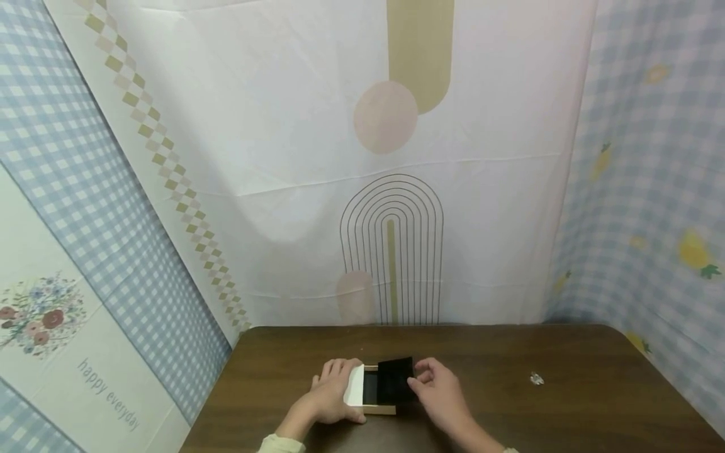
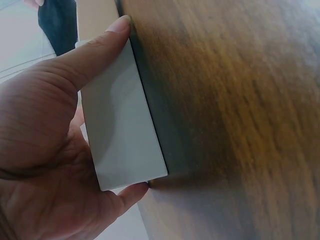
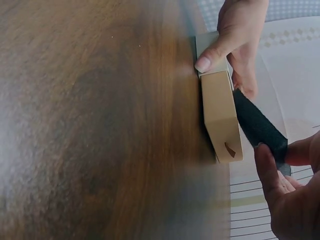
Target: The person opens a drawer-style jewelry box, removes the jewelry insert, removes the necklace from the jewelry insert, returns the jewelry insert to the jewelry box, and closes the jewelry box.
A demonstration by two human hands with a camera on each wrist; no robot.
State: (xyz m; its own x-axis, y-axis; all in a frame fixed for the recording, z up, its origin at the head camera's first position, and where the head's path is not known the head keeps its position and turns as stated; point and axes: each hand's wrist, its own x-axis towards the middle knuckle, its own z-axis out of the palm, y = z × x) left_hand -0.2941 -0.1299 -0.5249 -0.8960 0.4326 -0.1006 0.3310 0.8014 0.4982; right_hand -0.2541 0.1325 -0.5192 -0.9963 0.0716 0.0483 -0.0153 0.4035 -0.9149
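Observation:
A small drawer box lies on the table, with a white sleeve and a tan inner tray slid partway out to the right. My left hand grips the sleeve, thumb along its near side and fingers across the far side. Over the tray, a flat black pad, apparently foam or felt, is raised at its right end. My right hand pinches that raised end between thumb and fingers. Black lining shows inside the tray between sleeve and pad. In the right wrist view, the tray's end has a small notch.
A small clear, shiny piece lies to the right on the brown wooden table. Behind the table hangs a white patterned cloth, with blue checked cloth at the sides.

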